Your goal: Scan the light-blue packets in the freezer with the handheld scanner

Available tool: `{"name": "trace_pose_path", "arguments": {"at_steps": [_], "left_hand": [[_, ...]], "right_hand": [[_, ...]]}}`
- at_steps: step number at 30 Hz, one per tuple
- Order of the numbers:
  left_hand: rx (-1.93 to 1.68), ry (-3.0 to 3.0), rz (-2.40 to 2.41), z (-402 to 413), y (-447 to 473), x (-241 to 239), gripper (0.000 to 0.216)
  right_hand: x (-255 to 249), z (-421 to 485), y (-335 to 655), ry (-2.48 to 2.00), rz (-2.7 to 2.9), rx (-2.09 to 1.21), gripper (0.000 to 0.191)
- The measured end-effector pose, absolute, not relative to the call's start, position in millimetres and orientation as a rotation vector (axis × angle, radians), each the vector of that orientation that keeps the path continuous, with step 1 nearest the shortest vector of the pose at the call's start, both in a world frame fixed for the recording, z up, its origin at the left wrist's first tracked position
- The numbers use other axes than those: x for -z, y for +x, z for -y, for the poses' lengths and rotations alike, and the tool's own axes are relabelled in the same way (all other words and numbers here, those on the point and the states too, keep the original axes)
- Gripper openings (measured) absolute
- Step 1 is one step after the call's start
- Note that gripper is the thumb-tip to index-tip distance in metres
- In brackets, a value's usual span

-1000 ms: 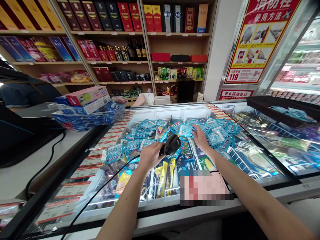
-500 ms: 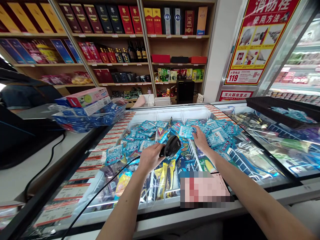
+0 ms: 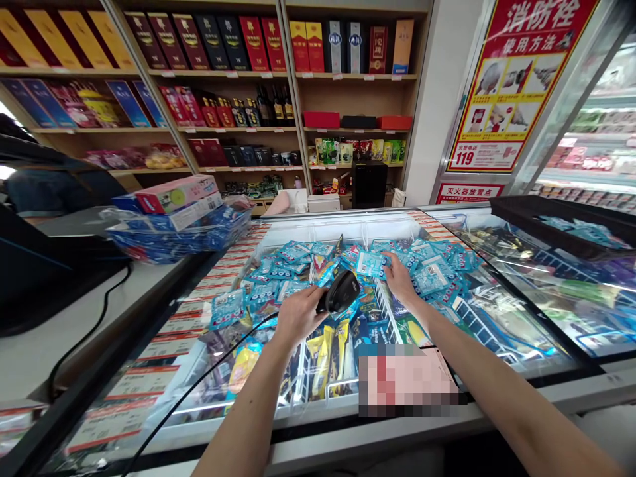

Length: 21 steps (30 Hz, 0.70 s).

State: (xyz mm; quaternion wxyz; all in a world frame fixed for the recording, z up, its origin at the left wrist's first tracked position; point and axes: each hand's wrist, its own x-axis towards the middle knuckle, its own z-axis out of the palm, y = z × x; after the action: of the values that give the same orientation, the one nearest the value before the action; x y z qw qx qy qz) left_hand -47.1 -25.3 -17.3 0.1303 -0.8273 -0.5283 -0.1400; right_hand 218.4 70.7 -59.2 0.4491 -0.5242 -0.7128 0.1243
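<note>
My left hand (image 3: 302, 311) is closed round the handle of a black corded barcode scanner (image 3: 342, 291). The scanner's head points away from me, over the freezer's middle. Between the thumb and fingers of my right hand (image 3: 399, 278) is a small light-blue packet (image 3: 371, 264), its printed face turned up just beyond the scanner. Many similar blue packets (image 3: 432, 275) lie in loose heaps on both sides, on the glass top of the chest freezer. Under the glass, yellow-wrapped packs (image 3: 325, 358) stand in white wire baskets. The scanner's cable (image 3: 199, 375) runs down past my left forearm.
A blurred-out pinkish item (image 3: 410, 377) lies at the freezer's near edge. To the left, boxes (image 3: 179, 199) sit on a blue plastic-wrapped bundle. A dark tray (image 3: 561, 222) with blue packets rests at right. Shelves of boxes and bottles (image 3: 271, 103) line the back wall.
Both hands, the scanner and the held packet stay almost where they were. The whole view has shifted very slightly.
</note>
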Motion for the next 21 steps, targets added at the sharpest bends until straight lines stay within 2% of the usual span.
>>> {"name": "trace_pose_path", "arguments": {"at_steps": [5, 10, 21], "left_hand": [[0.46, -2.355, 1.593, 24, -52, 17, 0.033], [0.442, -2.294, 1.649, 24, -56, 16, 0.031], [0.394, -2.202, 1.716, 23, -62, 15, 0.031]], "right_hand": [[58, -68, 219, -1.262, 1.765, -0.274, 0.045], [59, -68, 217, -1.244, 1.761, -0.169, 0.04], [54, -61, 211, -1.535, 1.941, 0.127, 0.036]]}}
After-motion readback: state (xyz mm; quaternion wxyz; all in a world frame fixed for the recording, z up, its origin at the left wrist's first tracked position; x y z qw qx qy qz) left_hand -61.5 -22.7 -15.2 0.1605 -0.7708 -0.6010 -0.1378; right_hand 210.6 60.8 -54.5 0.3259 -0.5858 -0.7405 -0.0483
